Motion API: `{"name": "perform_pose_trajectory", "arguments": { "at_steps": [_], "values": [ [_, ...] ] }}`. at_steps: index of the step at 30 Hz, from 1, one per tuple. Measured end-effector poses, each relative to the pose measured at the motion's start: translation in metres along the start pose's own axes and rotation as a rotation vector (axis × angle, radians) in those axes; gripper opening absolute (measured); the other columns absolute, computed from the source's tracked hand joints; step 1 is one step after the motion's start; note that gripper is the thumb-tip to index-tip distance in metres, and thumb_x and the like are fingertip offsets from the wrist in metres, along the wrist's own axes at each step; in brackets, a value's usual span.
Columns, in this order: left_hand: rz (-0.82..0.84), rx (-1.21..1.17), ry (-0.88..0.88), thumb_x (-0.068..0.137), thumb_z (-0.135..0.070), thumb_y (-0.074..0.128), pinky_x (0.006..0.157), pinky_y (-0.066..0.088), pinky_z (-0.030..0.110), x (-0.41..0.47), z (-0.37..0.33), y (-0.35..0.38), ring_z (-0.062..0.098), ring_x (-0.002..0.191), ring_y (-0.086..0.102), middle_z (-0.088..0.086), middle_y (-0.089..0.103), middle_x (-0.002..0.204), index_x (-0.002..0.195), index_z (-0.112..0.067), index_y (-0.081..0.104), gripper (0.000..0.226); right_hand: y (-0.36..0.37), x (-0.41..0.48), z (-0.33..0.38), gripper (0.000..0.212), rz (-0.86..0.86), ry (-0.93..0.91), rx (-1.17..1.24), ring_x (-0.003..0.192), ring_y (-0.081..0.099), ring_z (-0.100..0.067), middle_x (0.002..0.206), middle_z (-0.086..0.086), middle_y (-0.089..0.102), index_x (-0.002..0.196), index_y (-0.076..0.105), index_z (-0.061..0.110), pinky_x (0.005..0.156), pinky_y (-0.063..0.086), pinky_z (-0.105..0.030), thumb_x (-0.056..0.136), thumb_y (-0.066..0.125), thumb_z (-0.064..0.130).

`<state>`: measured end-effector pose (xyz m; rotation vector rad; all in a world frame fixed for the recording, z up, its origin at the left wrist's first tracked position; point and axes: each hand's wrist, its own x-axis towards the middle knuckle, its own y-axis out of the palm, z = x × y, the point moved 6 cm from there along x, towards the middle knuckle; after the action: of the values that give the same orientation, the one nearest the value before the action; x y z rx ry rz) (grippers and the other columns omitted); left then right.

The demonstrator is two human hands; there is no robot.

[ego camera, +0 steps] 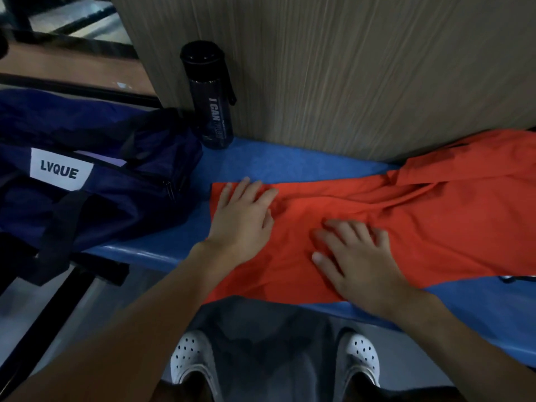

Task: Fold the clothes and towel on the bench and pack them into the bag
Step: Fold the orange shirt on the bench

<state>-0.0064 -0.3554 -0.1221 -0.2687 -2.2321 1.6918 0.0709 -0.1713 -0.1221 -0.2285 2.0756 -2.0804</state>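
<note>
An orange-red garment [420,216] lies spread along the blue bench [275,161], running from the middle to the right edge of the view. My left hand [243,219] presses flat on its left end with fingers straight. My right hand [356,256] lies flat on the cloth near the bench's front edge, fingers spread. A navy bag [95,181] with a white "LVQUE" label sits at the left end of the bench, its zip partly open.
A black water bottle [211,97] stands upright against the wood-grain wall [348,68], just behind the bag's right corner. A small dark object [516,277] peeks out under the garment at far right. My legs and white clogs are below the bench edge.
</note>
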Motion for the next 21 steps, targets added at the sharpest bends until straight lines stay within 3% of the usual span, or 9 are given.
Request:
{"name": "perform_pose_trajectory", "arguments": {
  "at_steps": [1, 3, 5, 7, 10, 13, 16, 19, 21],
  "values": [
    [0.008, -0.006, 0.041, 0.094, -0.038, 0.038, 0.119, 0.022, 0.045, -0.001, -0.003, 0.001, 0.03, 0.145, 0.03, 0.006, 0.04, 0.153, 0.145, -0.025, 0.045, 0.054, -0.006, 0.005, -0.006, 0.057, -0.076, 0.038, 0.007, 0.124, 0.048, -0.026, 0.137, 0.0, 0.051, 0.131, 0.054, 0.029, 0.099, 0.033, -0.052, 0.095, 0.022, 0.06],
    [0.146, 0.019, 0.005, 0.094, -0.05, 0.043, 0.121, 0.017, 0.048, -0.005, -0.001, 0.012, 0.03, 0.149, 0.02, 0.004, 0.028, 0.159, 0.15, -0.031, 0.034, 0.061, -0.003, 0.013, -0.02, 0.06, -0.063, 0.119, 0.001, 0.13, 0.044, -0.027, 0.139, -0.002, 0.05, 0.133, 0.052, 0.026, 0.104, 0.028, -0.054, 0.093, 0.022, 0.059],
    [0.271, 0.085, -0.043, 0.088, -0.069, 0.038, 0.121, 0.005, 0.056, -0.006, 0.007, 0.022, 0.033, 0.152, 0.003, 0.003, 0.01, 0.166, 0.153, -0.039, 0.02, 0.074, 0.012, 0.015, -0.036, 0.073, 0.031, 0.202, 0.013, 0.148, 0.017, -0.028, 0.16, -0.002, 0.024, 0.149, 0.03, 0.035, 0.114, 0.011, -0.059, 0.087, 0.008, 0.068],
    [0.306, 0.112, -0.055, 0.081, -0.081, 0.029, 0.119, -0.002, 0.06, -0.003, 0.015, 0.024, 0.034, 0.152, -0.005, 0.003, 0.0, 0.167, 0.153, -0.045, 0.012, 0.082, 0.026, 0.013, -0.046, 0.081, 0.142, 0.244, 0.026, 0.151, -0.007, -0.029, 0.165, 0.002, -0.006, 0.152, 0.004, 0.043, 0.115, -0.002, -0.063, 0.079, -0.005, 0.074],
    [0.337, 0.074, -0.134, 0.079, -0.083, 0.013, 0.12, -0.006, 0.058, 0.006, 0.029, 0.021, 0.031, 0.152, -0.009, 0.003, -0.003, 0.167, 0.155, -0.04, 0.013, 0.087, 0.031, 0.014, -0.038, 0.082, 0.193, 0.218, 0.007, 0.149, -0.017, -0.032, 0.163, 0.002, -0.019, 0.151, -0.01, 0.046, 0.114, -0.006, -0.066, 0.074, -0.012, 0.076],
    [0.233, 0.056, -0.171, 0.092, -0.068, 0.011, 0.121, -0.005, 0.055, 0.015, 0.021, 0.013, 0.03, 0.153, -0.002, 0.009, 0.012, 0.165, 0.153, -0.027, 0.027, 0.076, 0.033, 0.012, -0.023, 0.085, 0.199, 0.237, 0.001, 0.148, -0.018, -0.036, 0.162, -0.001, -0.021, 0.151, -0.012, 0.042, 0.112, -0.006, -0.068, 0.072, -0.017, 0.073],
    [0.022, 0.109, -0.036, 0.099, -0.053, 0.027, 0.121, 0.008, 0.055, 0.013, -0.015, 0.003, 0.032, 0.151, 0.011, 0.01, 0.024, 0.161, 0.15, -0.029, 0.032, 0.057, 0.035, 0.013, -0.008, 0.087, 0.186, 0.298, 0.011, 0.147, -0.017, -0.039, 0.163, -0.004, -0.02, 0.152, -0.012, 0.039, 0.111, -0.007, -0.069, 0.071, -0.02, 0.07],
    [0.178, 0.088, -0.071, 0.098, -0.059, 0.025, 0.118, 0.006, 0.063, 0.001, -0.026, 0.02, 0.032, 0.152, 0.004, 0.003, 0.011, 0.165, 0.152, -0.046, 0.017, 0.056, 0.032, 0.015, -0.004, 0.086, 0.179, 0.274, 0.019, 0.148, -0.013, -0.038, 0.163, -0.004, -0.016, 0.153, -0.007, 0.04, 0.111, -0.005, -0.068, 0.072, -0.018, 0.069],
    [0.265, 0.138, -0.097, 0.093, -0.07, 0.018, 0.114, -0.003, 0.069, -0.003, -0.018, 0.031, 0.033, 0.152, -0.007, -0.001, -0.002, 0.166, 0.152, -0.051, 0.003, 0.064, 0.021, 0.016, -0.014, 0.082, 0.096, 0.245, 0.019, 0.15, 0.003, -0.033, 0.165, -0.002, 0.004, 0.153, 0.011, 0.04, 0.113, 0.004, -0.065, 0.079, -0.009, 0.068]
  ]
}}
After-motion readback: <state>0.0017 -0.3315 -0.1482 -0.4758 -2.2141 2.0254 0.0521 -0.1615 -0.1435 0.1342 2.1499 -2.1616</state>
